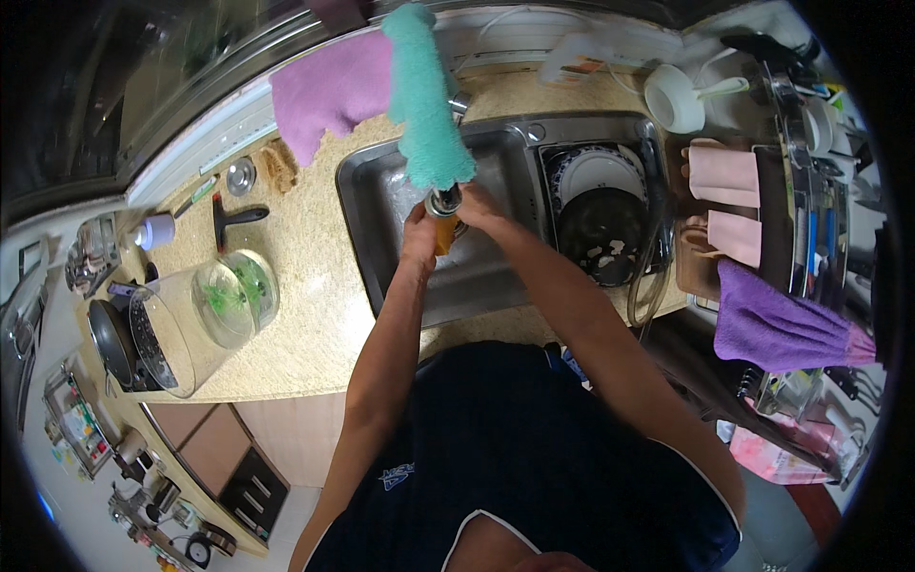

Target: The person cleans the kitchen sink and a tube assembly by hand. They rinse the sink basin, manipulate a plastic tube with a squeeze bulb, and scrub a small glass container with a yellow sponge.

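Over the left basin of a stainless-steel sink (457,289), my left hand (422,236) grips a yellow-orange object (445,236), possibly a cloth or sponge, just below the tip of the faucet (444,202). My right hand (477,206) is up against the right side of the faucet tip; its fingers are partly hidden, so its grasp is unclear. A turquoise fluffy cloth (427,107) covers most of the faucet above both hands.
Plates (599,175) and a dark pan (604,236) fill the right basin. A large clear container (207,314) holding green plants and a squeegee (239,217) are on the left counter. A pink cloth (329,93) hangs behind. A white saucepan (673,100) stands back right.
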`<state>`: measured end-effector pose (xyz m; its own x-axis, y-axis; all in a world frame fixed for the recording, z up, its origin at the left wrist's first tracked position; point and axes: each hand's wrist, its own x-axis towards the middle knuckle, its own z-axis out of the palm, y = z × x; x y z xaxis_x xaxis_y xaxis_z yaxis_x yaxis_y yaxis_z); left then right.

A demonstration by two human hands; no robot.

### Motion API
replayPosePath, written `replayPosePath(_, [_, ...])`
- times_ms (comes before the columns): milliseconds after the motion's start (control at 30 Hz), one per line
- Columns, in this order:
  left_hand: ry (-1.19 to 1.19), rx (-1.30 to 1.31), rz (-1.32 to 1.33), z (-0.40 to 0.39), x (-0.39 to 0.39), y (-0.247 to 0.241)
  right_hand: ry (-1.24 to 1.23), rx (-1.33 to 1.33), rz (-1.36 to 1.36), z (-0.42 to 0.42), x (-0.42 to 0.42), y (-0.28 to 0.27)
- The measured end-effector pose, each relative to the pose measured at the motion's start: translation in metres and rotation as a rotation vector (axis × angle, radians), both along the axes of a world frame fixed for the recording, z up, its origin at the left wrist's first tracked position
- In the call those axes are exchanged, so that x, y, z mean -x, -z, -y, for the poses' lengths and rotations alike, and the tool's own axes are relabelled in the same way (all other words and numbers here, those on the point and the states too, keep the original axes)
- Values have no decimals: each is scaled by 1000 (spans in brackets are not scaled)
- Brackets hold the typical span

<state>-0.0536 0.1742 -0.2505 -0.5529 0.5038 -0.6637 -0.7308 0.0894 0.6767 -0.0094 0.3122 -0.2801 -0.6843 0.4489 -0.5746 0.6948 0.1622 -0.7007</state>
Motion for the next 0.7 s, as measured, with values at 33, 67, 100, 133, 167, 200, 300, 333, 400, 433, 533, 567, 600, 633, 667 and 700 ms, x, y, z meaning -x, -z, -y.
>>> replayPosePath(33, [66, 50, -18, -3, -2, -5, -47, -203, 78, -8, 2, 6])
replayPosePath(67, [105, 63, 6, -3, -3, -4, 78, -109, 36, -18, 1, 12])
replayPosePath(100, [138, 77, 28, -2, -4, 0, 191, 15, -53, -24, 5, 11])
replayPosePath(133, [169, 91, 50, -1, -4, 4, 302, 140, -141, -31, 10, 10])
replayPosePath(167, [160, 92, 56, 0, -4, 8, 410, 266, -230, -36, 14, 8])
replayPosePath(200, [147, 95, 63, 2, -5, 10, 487, 430, -247, -43, 19, 1])
replayPosePath(300, [122, 137, 53, 5, -5, 12, 485, 563, -358, -53, 32, 1])
replayPosePath(333, [112, 149, 44, 6, -5, 10, 475, 556, -371, -53, 35, 2])
replayPosePath(400, [82, 170, 31, 12, -6, 7, 455, 527, -382, -50, 38, 2])
replayPosePath(433, [64, 182, 39, 16, -7, 6, 442, 513, -385, -47, 40, 2])
replayPosePath(533, [23, 185, 71, 24, -9, 5, 344, 445, -431, -46, 39, 5])
replayPosePath(567, [21, 171, 86, 26, -10, 4, 349, 494, -446, -46, 36, 6])
replayPosePath(600, [12, 155, 102, 28, -11, 6, 346, 543, -460, -43, 33, 2])
replayPosePath(633, [3, 143, 111, 31, -12, 7, 346, 592, -474, -40, 31, -3])
replayPosePath(667, [-5, 131, 119, 33, -13, 8, 350, 607, -464, -38, 29, -8])
replayPosePath(700, [-12, 119, 127, 35, -14, 9, 353, 621, -454, -36, 29, -20])
